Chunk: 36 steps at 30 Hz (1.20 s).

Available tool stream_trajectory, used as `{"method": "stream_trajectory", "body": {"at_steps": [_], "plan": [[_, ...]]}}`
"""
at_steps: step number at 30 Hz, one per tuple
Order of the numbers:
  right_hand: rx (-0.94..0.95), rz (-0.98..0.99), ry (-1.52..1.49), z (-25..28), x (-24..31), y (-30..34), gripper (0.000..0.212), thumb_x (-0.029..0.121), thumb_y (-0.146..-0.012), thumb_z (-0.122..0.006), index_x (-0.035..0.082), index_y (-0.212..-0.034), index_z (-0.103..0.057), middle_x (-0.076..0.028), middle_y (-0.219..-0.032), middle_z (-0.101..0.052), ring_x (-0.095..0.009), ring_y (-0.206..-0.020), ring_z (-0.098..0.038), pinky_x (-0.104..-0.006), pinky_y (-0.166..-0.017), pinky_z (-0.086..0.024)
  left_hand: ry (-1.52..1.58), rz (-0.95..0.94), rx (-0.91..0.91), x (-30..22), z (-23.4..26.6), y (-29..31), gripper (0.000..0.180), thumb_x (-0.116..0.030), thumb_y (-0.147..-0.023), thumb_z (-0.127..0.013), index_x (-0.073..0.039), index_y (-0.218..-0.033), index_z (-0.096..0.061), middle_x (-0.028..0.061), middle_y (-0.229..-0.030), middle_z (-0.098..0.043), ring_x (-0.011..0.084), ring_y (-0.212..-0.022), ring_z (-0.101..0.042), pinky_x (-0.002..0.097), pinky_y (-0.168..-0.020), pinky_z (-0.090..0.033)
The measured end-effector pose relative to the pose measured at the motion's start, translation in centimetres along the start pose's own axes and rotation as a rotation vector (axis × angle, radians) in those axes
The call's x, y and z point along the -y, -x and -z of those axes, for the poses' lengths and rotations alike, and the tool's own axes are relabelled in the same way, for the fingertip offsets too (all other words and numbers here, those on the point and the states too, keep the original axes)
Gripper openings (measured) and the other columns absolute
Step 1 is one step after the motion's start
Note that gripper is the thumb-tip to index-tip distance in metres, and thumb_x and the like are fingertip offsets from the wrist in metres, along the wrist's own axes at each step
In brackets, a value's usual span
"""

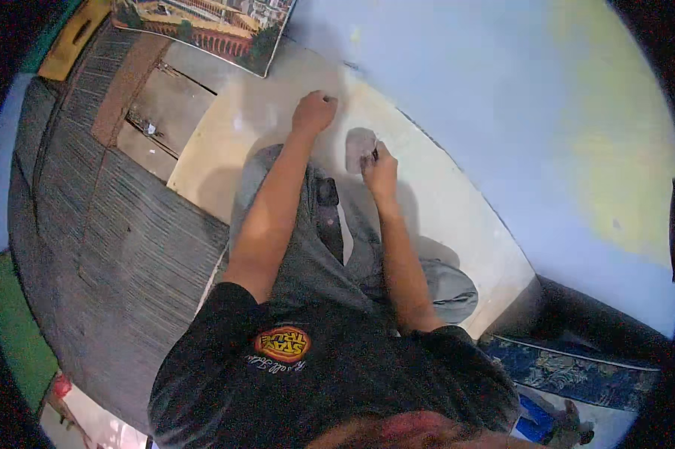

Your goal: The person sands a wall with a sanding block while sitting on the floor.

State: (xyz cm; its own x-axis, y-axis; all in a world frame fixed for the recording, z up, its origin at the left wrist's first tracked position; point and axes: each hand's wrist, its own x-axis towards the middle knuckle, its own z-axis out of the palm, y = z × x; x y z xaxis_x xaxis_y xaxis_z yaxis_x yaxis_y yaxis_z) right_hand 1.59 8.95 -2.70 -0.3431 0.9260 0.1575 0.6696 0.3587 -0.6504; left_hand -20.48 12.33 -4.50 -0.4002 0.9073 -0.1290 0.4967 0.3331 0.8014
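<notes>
right hand, centre of frame: fingers closed in a pinch on a dark piece, small, kind not legible. the piece sits at the fingertips, beside a grey patch; cannot tell whether that is an object or a shadow. a fingertip grip probably suits something this small and leaves it in the person's sight.

left hand, upper centre: curled into a fist, nothing seen in it; contents, if any, hidden. it is held farther forward, apart from the right, perhaps for reach.

trousers below both hands, a dark strip between the legs, likely lying there because the seated pose makes a hollow.

surface: pale board, smooth, edges bowed by the lens, shadows around the arms. room: bluish wall at upper right, yellowed in patches; grey ribbed mat at left; picture of buildings at upper left; patterned cloth at lower right.
</notes>
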Motion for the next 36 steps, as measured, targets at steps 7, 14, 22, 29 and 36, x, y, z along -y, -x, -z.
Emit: {"method": "stream_trajectory", "body": {"at_steps": [7,14,22,29,36], "plan": [[0.009,0.184,-0.139,-3.9,5.6,-0.8,0.029,0.003,-0.077,-0.059,0.001,-0.105,-0.059,-0.025,-0.086,-0.064,-0.046,-0.083,-0.061,-0.0468,-0.071,-0.049,0.049,0.065,0.033,2.0,-0.7,-1.0,0.041,-0.037,-0.084,-0.052,-0.001,-0.097,-0.067,0.0255,-0.101,-0.065,0.0427,-0.1,-0.061,0.0493,-0.091,-0.047],[0.033,-0.072,0.17,-1.0,2.0,-0.1,0.017,0.008,-0.081,-0.06,0.0,-0.096,-0.057,-0.026,-0.08,-0.063,-0.047,-0.077,-0.061,-0.0496,-0.066,-0.048,0.068,0.082,0.016,-1.9,1.4,1.1,0.041,-0.037,-0.085,-0.052,-0.001,-0.097,-0.068,0.0253,-0.105,-0.065,0.0418,-0.102,-0.061,0.0476,-0.092,-0.047],[-0.03,-0.031,0.066,-1.7,5.7,-2.8,0.014,0.007,-0.082,-0.056,0.0,-0.094,-0.057,-0.028,-0.08,-0.062,-0.048,-0.08,-0.06,-0.0485,-0.067,-0.047,0.097,0.134,0.107,-1.0,0.6,0.5,0.042,-0.039,-0.086,-0.053,-0.002,-0.099,-0.069,0.0227,-0.106,-0.066,0.0412,-0.102,-0.061,0.0466,-0.092,-0.047],[0.017,-0.037,0.119,-3.7,3.3,-3.0,0.02,0.011,-0.079,-0.062,-0.001,-0.094,-0.057,-0.027,-0.083,-0.064,-0.048,-0.083,-0.061,-0.0492,-0.07,-0.048,0.102,0.152,-0.013,-2.4,1.3,1.1,0.039,-0.035,-0.085,-0.051,-0.003,-0.099,-0.067,0.0235,-0.107,-0.064,0.0426,-0.099,-0.061,0.0482,-0.091,-0.047],[-0.042,-0.164,0.189,-0.2,2.4,-1.8,0.018,0.015,-0.081,-0.062,-0.001,-0.089,-0.057,-0.027,-0.08,-0.064,-0.048,-0.079,-0.062,-0.0494,-0.069,-0.049,0.116,0.103,-0.145,-1.5,0.9,0.6,0.034,-0.033,-0.084,-0.052,-0.003,-0.093,-0.067,0.0236,-0.1,-0.066,0.042,-0.098,-0.061,0.0489,-0.088,-0.048]]}}
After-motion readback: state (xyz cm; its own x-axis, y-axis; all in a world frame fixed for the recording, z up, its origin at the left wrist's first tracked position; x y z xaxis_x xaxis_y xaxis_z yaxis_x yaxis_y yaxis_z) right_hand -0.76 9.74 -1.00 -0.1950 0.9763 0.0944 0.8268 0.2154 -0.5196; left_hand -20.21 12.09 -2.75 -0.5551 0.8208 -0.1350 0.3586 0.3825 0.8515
